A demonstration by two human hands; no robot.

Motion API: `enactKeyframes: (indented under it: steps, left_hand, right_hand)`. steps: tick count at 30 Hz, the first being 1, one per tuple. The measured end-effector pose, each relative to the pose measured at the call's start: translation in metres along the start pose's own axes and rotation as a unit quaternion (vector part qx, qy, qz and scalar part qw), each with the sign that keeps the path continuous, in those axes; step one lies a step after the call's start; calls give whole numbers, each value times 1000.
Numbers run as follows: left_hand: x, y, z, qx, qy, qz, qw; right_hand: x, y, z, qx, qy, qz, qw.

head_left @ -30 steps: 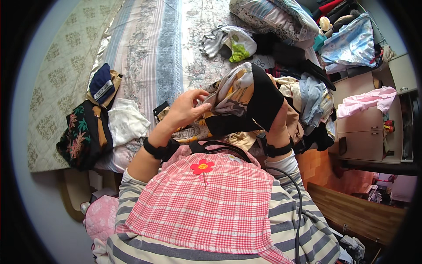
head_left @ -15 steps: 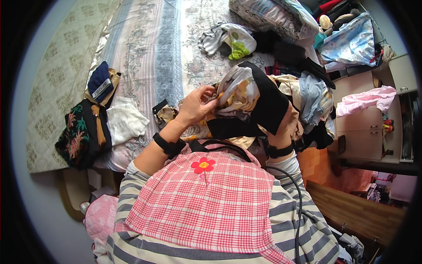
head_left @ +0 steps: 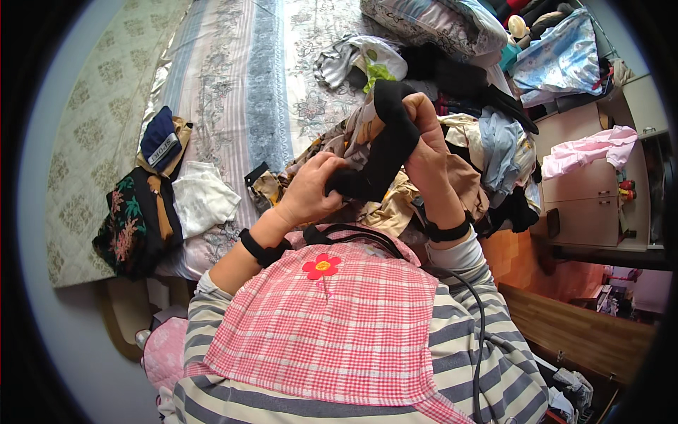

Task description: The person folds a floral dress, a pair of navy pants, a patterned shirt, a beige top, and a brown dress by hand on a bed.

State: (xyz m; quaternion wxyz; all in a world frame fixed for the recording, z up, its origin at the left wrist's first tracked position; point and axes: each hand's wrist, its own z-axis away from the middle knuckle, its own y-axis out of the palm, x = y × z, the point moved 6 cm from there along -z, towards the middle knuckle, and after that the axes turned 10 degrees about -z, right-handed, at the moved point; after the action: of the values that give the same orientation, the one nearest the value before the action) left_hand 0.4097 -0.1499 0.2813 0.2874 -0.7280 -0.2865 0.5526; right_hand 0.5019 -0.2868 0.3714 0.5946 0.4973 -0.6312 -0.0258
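Between my hands is a patterned garment with a wide black band (head_left: 392,152); its grey, white and yellow-brown cloth trails to the left on the bed. My left hand (head_left: 308,189) is closed on the band's lower left end. My right hand (head_left: 428,145) pinches the band at its upper right, so the black edge is stretched between both. The exact kind of garment cannot be made out. Beige and yellow cloth (head_left: 395,205) lies just below the band, close to my right wrist.
A heap of mixed clothes (head_left: 503,152) lies at the right. White folded cloth (head_left: 205,196), dark floral clothing (head_left: 128,219) and a navy and tan item (head_left: 164,138) are on the bed's left. Beyond are a white and green garment (head_left: 364,62) and a quilted bundle (head_left: 438,28).
The black band has turned from a flat panel at the right to an opened edge between my hands. My right hand came up from behind the cloth and now grips its upper side.
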Motion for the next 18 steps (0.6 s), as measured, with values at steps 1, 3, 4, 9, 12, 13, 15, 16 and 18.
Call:
enactKeyframes:
  steps: [1, 3, 4, 9, 12, 13, 15, 16, 18]
  left_hand:
    - [5, 6, 4, 12, -1, -55, 998]
    - [32, 21, 13, 51, -46, -111, 991]
    - [39, 23, 15, 44, -41, -134, 989]
    - [78, 37, 12, -24, -16, -14, 999]
    - [112, 23, 13, -19, -133, 268, 954]
    - [122, 15, 19, 2, -221, 370, 902]
    - [108, -37, 17, -29, -189, 365, 911]
    - [103, -56, 15, -26, -152, 406, 901]
    - [107, -89, 19, -50, -91, 386, 917]
  right_hand:
    - [3, 4, -1, 8, -26, 3, 1000]
    - [3, 3, -3, 1, -44, 26, 999]
    - [4, 8, -4, 11, -55, 34, 998]
    - [23, -6, -4, -13, -217, 394, 893]
    - [40, -22, -5, -70, -304, 457, 833]
    - [49, -28, -3, -87, -340, 489, 798]
    - [56, -41, 0, -95, -344, 454, 816]
    - [56, -50, -1, -83, -276, 342, 895]
    - [49, -100, 2, -45, -124, 151, 980]
